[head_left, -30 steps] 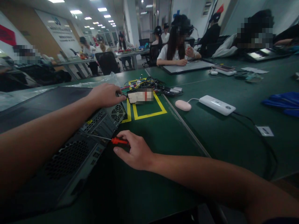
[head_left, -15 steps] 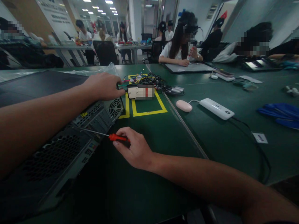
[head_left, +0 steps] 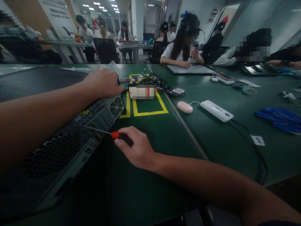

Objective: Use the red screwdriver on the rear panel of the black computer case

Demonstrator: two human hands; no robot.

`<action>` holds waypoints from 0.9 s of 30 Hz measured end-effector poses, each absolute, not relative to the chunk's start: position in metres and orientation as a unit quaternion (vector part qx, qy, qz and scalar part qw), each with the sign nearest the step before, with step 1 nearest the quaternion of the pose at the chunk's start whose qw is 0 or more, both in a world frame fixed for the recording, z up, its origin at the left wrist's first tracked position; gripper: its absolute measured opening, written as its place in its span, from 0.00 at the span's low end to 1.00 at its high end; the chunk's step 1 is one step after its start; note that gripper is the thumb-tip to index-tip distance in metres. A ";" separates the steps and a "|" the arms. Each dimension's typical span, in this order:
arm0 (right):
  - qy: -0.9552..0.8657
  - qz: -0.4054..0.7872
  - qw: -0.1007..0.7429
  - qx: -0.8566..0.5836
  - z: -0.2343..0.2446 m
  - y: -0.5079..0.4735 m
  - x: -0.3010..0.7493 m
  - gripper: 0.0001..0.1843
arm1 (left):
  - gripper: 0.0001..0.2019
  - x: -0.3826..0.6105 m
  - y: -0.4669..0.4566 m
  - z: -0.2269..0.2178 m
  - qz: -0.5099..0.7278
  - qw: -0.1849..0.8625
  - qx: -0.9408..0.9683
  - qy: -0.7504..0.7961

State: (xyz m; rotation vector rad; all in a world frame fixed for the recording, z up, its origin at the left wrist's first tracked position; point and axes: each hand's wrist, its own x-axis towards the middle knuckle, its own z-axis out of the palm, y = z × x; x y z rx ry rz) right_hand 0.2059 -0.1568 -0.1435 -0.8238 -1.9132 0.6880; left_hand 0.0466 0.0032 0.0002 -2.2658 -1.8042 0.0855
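A dark computer case (head_left: pixel 68 185) lies at the left, its back panel with vent grilles and ports facing me. My left hand (head_left: pixel 103 83) grips the case's far corner, fingers curled over the edge and partly hidden. In my right hand (head_left: pixel 136 146) is a screwdriver (head_left: pixel 115 135) with a red and black handle, held between thumb and fingers. Its thin metal shaft points left to the back panel, and the tip is too dark to make out. Just beyond the left hand, a phone (head_left: pixel 141 92) leans against a tangle of cables (head_left: pixel 154 79).
Yellow tape (head_left: pixel 150 113) marks squares on the green table (head_left: pixel 145 201). To the right lie a pink mouse-shaped object (head_left: pixel 185 107), a white power bank (head_left: pixel 216 110) with a black cable, and blue gloves (head_left: pixel 279 119). Across the table a person (head_left: pixel 181 47) works over a flat panel (head_left: pixel 191 69).
The screwdriver handle has turned in my right hand, showing more black and less red along its side. My left hand keeps its place on the case. The view has shifted slightly.
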 end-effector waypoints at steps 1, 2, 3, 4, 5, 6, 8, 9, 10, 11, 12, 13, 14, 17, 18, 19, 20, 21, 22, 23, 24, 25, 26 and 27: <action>-0.776 0.278 0.453 -0.339 -0.143 -0.157 0.206 0.14 | 0.33 0.047 0.003 0.001 0.030 0.121 -0.775 -0.620; -0.776 0.277 0.451 -0.343 -0.143 -0.157 0.206 0.14 | 0.32 0.047 0.002 0.002 0.031 0.121 -0.774 -0.621; -0.776 0.278 0.448 -0.345 -0.144 -0.157 0.205 0.14 | 0.31 0.047 0.002 0.002 0.032 0.122 -0.773 -0.622; -0.776 0.280 0.448 -0.344 -0.144 -0.158 0.205 0.14 | 0.30 0.047 0.002 0.003 0.032 0.123 -0.774 -0.621; -0.776 0.284 0.449 -0.341 -0.144 -0.158 0.204 0.14 | 0.29 0.047 0.001 0.003 0.033 0.125 -0.776 -0.618; -0.774 0.289 0.451 -0.338 -0.145 -0.158 0.204 0.14 | 0.29 0.046 0.001 0.003 0.034 0.125 -0.777 -0.615; -0.768 0.304 0.455 -0.332 -0.145 -0.158 0.203 0.14 | 0.29 0.046 0.001 0.004 0.041 0.126 -0.779 -0.613; -0.765 0.312 0.456 -0.330 -0.145 -0.159 0.203 0.15 | 0.29 0.046 0.000 0.004 0.047 0.129 -0.781 -0.610; -0.763 0.317 0.457 -0.331 -0.145 -0.159 0.203 0.16 | 0.29 0.046 0.000 0.004 0.053 0.135 -0.781 -0.607; -0.761 0.319 0.457 -0.333 -0.145 -0.159 0.203 0.16 | 0.29 0.046 0.000 0.004 0.058 0.144 -0.782 -0.604; -0.761 0.318 0.456 -0.334 -0.145 -0.159 0.204 0.15 | 0.29 0.045 0.001 0.004 0.061 0.153 -0.783 -0.600; -0.761 0.316 0.457 -0.334 -0.144 -0.159 0.204 0.14 | 0.29 0.045 0.001 0.003 0.062 0.158 -0.784 -0.597; -0.762 0.315 0.458 -0.334 -0.144 -0.158 0.204 0.13 | 0.29 0.045 0.002 0.003 0.063 0.161 -0.785 -0.595; -0.761 0.318 0.455 -0.335 -0.144 -0.158 0.204 0.11 | 0.29 0.044 0.004 0.002 0.063 0.158 -0.785 -0.596; -0.761 0.320 0.453 -0.335 -0.144 -0.158 0.204 0.11 | 0.29 0.044 0.004 0.001 0.062 0.158 -0.785 -0.596; -0.762 0.320 0.452 -0.335 -0.144 -0.157 0.204 0.11 | 0.29 0.044 0.004 0.001 0.062 0.157 -0.786 -0.595; -0.762 0.319 0.453 -0.335 -0.145 -0.157 0.204 0.12 | 0.28 0.044 0.004 0.001 0.059 0.155 -0.786 -0.595; -0.762 0.318 0.456 -0.333 -0.145 -0.157 0.204 0.12 | 0.28 0.044 0.003 0.001 0.057 0.151 -0.787 -0.595; -0.762 0.316 0.458 -0.331 -0.145 -0.157 0.204 0.12 | 0.28 0.044 0.003 0.002 0.055 0.147 -0.788 -0.596; -0.763 0.315 0.459 -0.329 -0.145 -0.157 0.204 0.12 | 0.28 0.044 0.003 0.002 0.053 0.143 -0.788 -0.596; -0.763 0.314 0.459 -0.329 -0.145 -0.157 0.204 0.12 | 0.29 0.044 0.002 0.002 0.053 0.139 -0.788 -0.597; -0.764 0.313 0.457 -0.329 -0.145 -0.157 0.205 0.12 | 0.29 0.044 0.002 0.002 0.053 0.138 -0.788 -0.597; -0.766 0.313 0.454 -0.330 -0.145 -0.157 0.205 0.12 | 0.29 0.044 0.002 0.002 0.054 0.139 -0.788 -0.597; -0.767 0.312 0.452 -0.331 -0.145 -0.157 0.205 0.12 | 0.29 0.044 0.003 0.002 0.054 0.141 -0.789 -0.596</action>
